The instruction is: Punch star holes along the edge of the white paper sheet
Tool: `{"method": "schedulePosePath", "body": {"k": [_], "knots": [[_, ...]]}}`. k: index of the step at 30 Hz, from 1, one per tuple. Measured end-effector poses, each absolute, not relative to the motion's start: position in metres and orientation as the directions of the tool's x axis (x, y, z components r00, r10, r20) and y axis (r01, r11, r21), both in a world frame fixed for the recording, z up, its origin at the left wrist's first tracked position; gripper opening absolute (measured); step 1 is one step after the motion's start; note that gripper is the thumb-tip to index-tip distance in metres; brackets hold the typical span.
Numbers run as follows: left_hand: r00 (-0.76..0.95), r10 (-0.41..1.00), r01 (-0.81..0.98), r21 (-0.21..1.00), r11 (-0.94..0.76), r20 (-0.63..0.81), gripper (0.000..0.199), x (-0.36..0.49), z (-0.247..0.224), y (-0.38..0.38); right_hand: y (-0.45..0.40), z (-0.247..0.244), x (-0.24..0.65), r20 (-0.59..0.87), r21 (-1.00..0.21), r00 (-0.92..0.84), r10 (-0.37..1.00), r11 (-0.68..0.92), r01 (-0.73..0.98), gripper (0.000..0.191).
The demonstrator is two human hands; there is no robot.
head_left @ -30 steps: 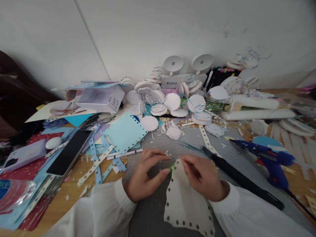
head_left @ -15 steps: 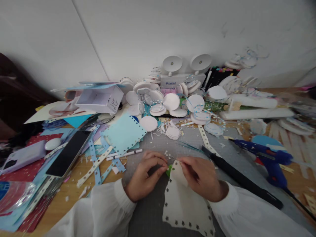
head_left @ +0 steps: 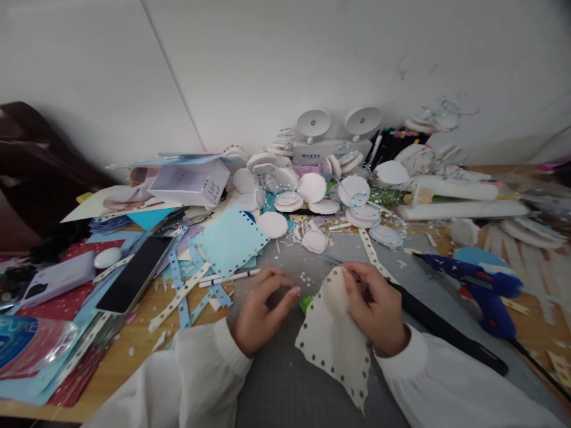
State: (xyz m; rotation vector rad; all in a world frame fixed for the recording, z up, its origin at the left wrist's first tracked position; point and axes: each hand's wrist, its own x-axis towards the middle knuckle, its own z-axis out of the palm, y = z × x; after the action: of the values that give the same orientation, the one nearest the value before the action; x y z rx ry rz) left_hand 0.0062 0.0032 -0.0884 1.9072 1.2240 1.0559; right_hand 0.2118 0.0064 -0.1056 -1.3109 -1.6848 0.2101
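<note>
Between the thumb and fingers of my right hand (head_left: 377, 303) is the top corner of a cream paper sheet (head_left: 334, 333) with small flower-shaped holes punched along its edges. The sheet hangs tilted over the grey cutting mat (head_left: 276, 380). My left hand (head_left: 265, 309) is left of the sheet, thumb and fingers apart, with nothing in it. A small green object (head_left: 306, 304), partly behind the sheet's left edge, lies close to my left fingertips; it may be a hole punch, but most of it is hidden. White paper bits (head_left: 305, 277) are scattered just beyond.
A blue glue gun (head_left: 477, 285) and a long black tool (head_left: 450, 333) lie on the right. Light-blue punched sheets (head_left: 232, 241), cut strips (head_left: 181, 294) and a phone (head_left: 136, 273) lie on the left. Many white discs (head_left: 312, 188) and an open box (head_left: 190, 181) stand behind.
My right hand has raised and turned the cream sheet, lifting its corner away from the green object. My left hand has opened, its fingers now apart. The view has shifted slightly.
</note>
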Motion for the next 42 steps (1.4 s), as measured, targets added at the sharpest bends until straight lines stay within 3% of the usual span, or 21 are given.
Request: {"method": "schedulePosePath", "body": {"k": [3, 6, 8, 11, 14, 18, 22, 25, 27, 32, 42], "knots": [[0.320, 0.927, 0.300, 0.907, -0.296, 0.197, 0.022, 0.010, -0.082, -0.005, 0.006, -0.108, 0.211, 0.566, -0.634, 0.013, 0.825, 0.424, 0.647, 0.010], [0.326, 0.937, 0.345, 0.907, -0.241, 0.124, 0.021, 0.013, -0.077, -0.012, 0.007, -0.109, 0.211, 0.543, -0.676, 0.006, 0.840, 0.433, 0.596, 0.011], [0.290, 0.944, 0.389, 0.882, -0.264, 0.155, 0.016, 0.008, -0.070, -0.014, 0.009, -0.108, 0.211, 0.500, -0.755, 0.032, 0.866, 0.417, 0.506, 0.012], [0.154, 0.961, 0.398, 0.876, -0.274, 0.231, 0.014, -0.013, -0.051, -0.012, 0.013, -0.108, 0.214, 0.393, -0.873, 0.061, 0.918, 0.351, 0.338, 0.017], [-0.096, 0.961, 0.335, 0.917, -0.215, 0.260, 0.015, -0.043, -0.026, -0.006, 0.016, -0.109, 0.216, 0.351, -0.901, 0.022, 0.936, 0.330, 0.282, 0.018], [-0.332, 0.928, 0.176, 0.978, -0.115, 0.168, 0.030, -0.074, -0.006, -0.002, 0.013, -0.110, 0.213, 0.369, -0.856, -0.112, 0.923, 0.384, 0.346, 0.013], [-0.345, 0.926, 0.141, 0.984, -0.112, 0.155, 0.028, -0.086, -0.007, -0.004, 0.008, -0.105, 0.208, 0.380, -0.641, -0.377, 0.845, 0.534, 0.551, 0.027], [-0.353, 0.924, 0.074, 0.989, -0.129, 0.147, 0.024, -0.088, -0.011, -0.002, 0.006, -0.101, 0.206, 0.343, -0.546, -0.511, 0.788, 0.610, 0.574, 0.040], [-0.387, 0.913, -0.030, 0.988, -0.154, 0.131, 0.025, -0.091, -0.009, 0.006, 0.007, -0.100, 0.205, 0.309, -0.525, -0.570, 0.761, 0.636, 0.565, 0.042], [-0.478, 0.867, -0.203, 0.943, -0.263, 0.139, 0.021, -0.105, 0.010, 0.042, 0.008, -0.097, 0.204, 0.246, -0.515, -0.609, 0.754, 0.634, 0.576, 0.028], [-0.594, 0.788, -0.172, 0.932, -0.320, 0.161, 0.021, -0.133, 0.017, 0.069, 0.009, -0.100, 0.205, 0.281, -0.530, -0.608, 0.743, 0.648, 0.547, 0.026]]}}
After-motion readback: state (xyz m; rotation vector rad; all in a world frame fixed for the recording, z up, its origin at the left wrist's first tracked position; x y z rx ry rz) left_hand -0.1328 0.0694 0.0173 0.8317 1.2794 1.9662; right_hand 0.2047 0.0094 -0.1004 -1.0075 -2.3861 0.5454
